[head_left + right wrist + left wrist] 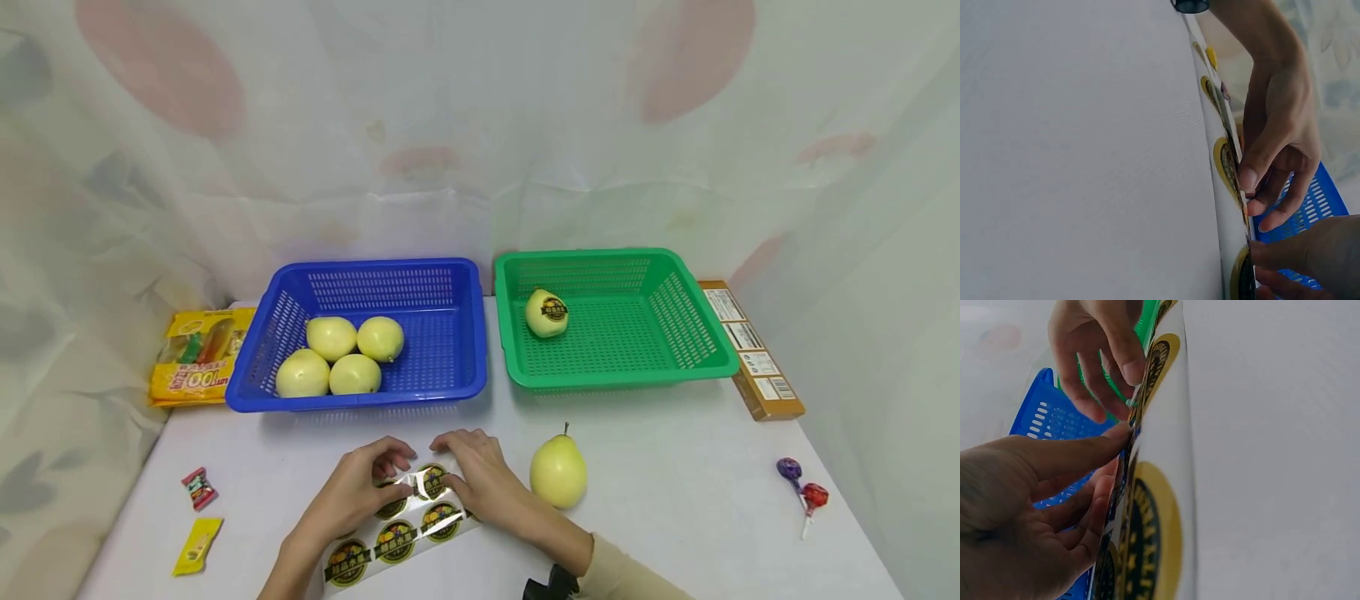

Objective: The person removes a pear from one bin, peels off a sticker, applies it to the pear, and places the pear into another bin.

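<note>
Head view gives me, from my far seat, a sticker sheet lying on the white table at the near side, with round dark-and-gold labels on it. Both hands are at the far part of this sheet. The left hand has bent fingers, and its thumb touches the sheet. The right hand is beside it, half open, the fingers curved and the thumb also on the sheet. Through both wrist views I see the fingertips near the sheet's edge, but I cannot tell if either hand really pinches it.

Just beside the right hand, one pear stands upright. Behind, the blue basket holds four pears, and the green basket has one labelled pear in its left part. Farther out, I find a candy bag and two small wrapped candies on the left, a brown box and two lollipops on the right.
</note>
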The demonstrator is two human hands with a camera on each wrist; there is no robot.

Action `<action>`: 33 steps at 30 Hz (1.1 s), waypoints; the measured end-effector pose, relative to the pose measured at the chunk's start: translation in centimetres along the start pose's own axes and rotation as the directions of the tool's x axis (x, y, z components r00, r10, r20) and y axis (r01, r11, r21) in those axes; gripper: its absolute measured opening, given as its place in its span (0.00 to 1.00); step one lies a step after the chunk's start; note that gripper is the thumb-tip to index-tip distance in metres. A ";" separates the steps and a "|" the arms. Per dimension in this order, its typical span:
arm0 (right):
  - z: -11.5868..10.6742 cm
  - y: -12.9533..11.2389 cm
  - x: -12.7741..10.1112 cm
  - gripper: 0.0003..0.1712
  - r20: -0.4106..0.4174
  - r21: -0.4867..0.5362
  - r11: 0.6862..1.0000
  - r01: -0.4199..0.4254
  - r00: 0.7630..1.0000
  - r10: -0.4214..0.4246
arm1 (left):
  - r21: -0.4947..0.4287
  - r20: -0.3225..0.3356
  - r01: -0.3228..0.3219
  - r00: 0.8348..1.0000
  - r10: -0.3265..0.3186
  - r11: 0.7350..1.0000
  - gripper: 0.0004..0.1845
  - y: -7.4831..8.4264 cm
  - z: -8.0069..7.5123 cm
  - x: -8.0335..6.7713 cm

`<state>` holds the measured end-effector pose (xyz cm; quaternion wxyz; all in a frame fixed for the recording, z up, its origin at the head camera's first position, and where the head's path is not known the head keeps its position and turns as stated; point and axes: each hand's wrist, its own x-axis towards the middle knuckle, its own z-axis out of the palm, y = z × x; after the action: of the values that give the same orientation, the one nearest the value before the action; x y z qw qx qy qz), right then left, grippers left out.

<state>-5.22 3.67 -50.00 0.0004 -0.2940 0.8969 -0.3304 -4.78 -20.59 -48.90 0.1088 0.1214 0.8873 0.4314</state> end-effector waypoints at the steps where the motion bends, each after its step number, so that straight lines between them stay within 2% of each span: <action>1: 0.0 0.0 -0.1 0.24 0.006 -0.004 1.000 0.002 1.000 -0.002 | -0.002 0.009 -0.001 1.000 0.001 1.000 0.21 0.0 0.0 0.0; 5: 0.1 0.3 -0.5 0.24 0.009 0.000 0.999 0.036 0.999 -0.036 | -0.003 0.038 -0.007 0.999 0.007 1.000 0.22 -0.1 -0.2 0.0; 9: 0.5 0.9 -0.7 0.21 -0.024 0.009 0.995 0.096 0.995 -0.096 | -0.002 0.058 -0.015 0.998 0.015 1.000 0.23 -0.2 -0.3 0.0; 13: 0.4 1.0 -0.7 0.22 -0.034 0.025 0.994 0.103 0.994 -0.102 | -0.002 0.067 -0.023 0.998 0.023 1.000 0.21 -0.3 -0.2 0.0; 19: 0.4 1.1 -0.4 0.22 0.010 0.050 0.997 0.064 0.998 -0.064 | -0.047 0.085 -0.027 0.996 0.031 0.999 0.17 -0.2 -0.3 0.0; 23: -0.2 0.7 -0.1 0.19 0.052 0.139 0.990 -0.013 0.999 0.005 | -0.103 0.088 -0.032 0.995 0.041 0.994 0.12 0.0 -0.5 0.0; 28: -1.0 0.3 -0.1 0.13 0.029 0.273 0.961 -0.045 0.999 0.038 | -0.130 0.047 -0.028 0.998 0.034 0.991 0.08 0.4 -0.6 -0.3; 33: -1.7 -0.1 0.0 0.07 -0.065 0.255 0.964 0.070 0.996 -0.055 | -0.161 0.018 -0.021 1.000 0.025 0.987 0.08 0.8 -0.8 -0.5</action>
<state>-5.48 4.58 -48.64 0.0023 -0.3098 0.8364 -0.4522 -4.44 -20.83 -47.74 0.1222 0.1268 0.8469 0.5017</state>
